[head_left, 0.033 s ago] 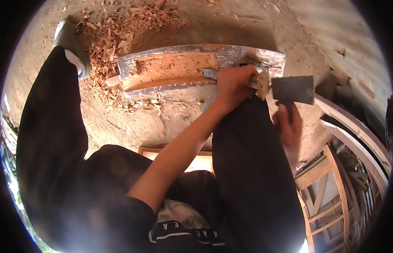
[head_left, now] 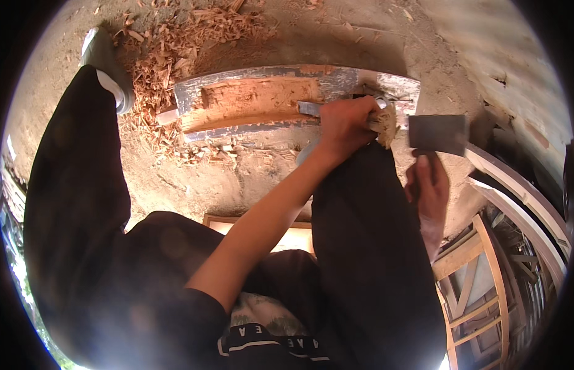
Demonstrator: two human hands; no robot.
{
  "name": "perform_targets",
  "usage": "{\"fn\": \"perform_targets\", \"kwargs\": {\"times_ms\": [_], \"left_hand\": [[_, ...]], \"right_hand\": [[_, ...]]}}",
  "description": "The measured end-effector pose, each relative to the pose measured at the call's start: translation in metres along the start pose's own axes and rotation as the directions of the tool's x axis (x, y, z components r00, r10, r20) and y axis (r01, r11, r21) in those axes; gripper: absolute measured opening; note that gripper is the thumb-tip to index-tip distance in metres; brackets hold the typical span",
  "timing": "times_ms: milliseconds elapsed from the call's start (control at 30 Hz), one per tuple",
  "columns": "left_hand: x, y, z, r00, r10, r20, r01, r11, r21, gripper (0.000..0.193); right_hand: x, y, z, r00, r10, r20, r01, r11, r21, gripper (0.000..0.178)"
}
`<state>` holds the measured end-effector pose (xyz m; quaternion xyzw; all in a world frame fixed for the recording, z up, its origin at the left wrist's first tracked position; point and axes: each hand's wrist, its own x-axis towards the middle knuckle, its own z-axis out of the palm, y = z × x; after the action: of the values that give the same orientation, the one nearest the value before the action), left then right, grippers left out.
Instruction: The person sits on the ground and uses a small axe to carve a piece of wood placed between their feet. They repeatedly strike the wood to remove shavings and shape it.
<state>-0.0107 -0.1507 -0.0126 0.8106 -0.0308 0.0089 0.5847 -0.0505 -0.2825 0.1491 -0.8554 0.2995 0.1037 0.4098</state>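
Note:
A curved wooden piece (head_left: 342, 92) with flaking grey paint lies on the ground, a long reddish hollow (head_left: 256, 102) cut into its face. My left hand (head_left: 347, 126) is wrapped round a chisel (head_left: 309, 108), whose flat metal blade points left over the right end of the hollow. The chisel's frayed, splayed handle end sticks out to the right of my fist, by my right knee. My right hand (head_left: 430, 185) grips a hammer (head_left: 438, 134) with a dark, blocky head. A gap separates that head from the chisel's end.
Wood chips (head_left: 170, 65) are scattered over the dirt beyond and left of the piece. My left shoe (head_left: 108, 68) stands beside them. At right are curved boards (head_left: 515, 179), a wooden frame (head_left: 493, 277) and a corrugated wall (head_left: 515, 68).
My right hand and the hammer have shifted slightly right, widening the gap to the chisel's end. The left hand holds the chisel in nearly the same place.

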Motion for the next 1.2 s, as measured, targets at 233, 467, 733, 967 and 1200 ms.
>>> {"fn": "perform_targets", "kwargs": {"times_ms": [233, 467, 733, 967, 1200], "left_hand": [[0.002, 0.003, 0.008, 1.0, 0.004, -0.001, -0.004, 1.0, -0.019, 0.035], [-0.002, -0.002, 0.0, 0.999, -0.003, 0.038, 0.002, 1.0, 0.023, 0.034], [0.002, 0.002, 0.006, 0.999, 0.025, 0.022, -0.027, 0.998, 0.057, 0.019], [0.002, -0.004, 0.014, 1.0, 0.025, -0.016, -0.024, 0.999, 0.023, 0.027], [0.004, 0.003, 0.024, 1.0, 0.015, -0.02, -0.014, 1.0, 0.003, 0.023]], "right_hand": [[-0.009, -0.001, 0.01, 0.924, 0.233, -0.304, -0.152, 0.952, 0.266, 0.035], [-0.008, 0.0, 0.003, 0.988, 0.144, 0.048, -0.15, 0.977, 0.153, 0.037], [-0.006, 0.033, 0.019, 0.993, -0.033, -0.11, 0.024, 0.996, -0.088, 0.03], [-0.001, -0.01, -0.015, 0.966, 0.26, -0.011, -0.255, 0.955, 0.149, 0.034], [-0.009, 0.017, 0.009, 0.967, 0.153, -0.205, -0.116, 0.977, 0.179, 0.032]]}}
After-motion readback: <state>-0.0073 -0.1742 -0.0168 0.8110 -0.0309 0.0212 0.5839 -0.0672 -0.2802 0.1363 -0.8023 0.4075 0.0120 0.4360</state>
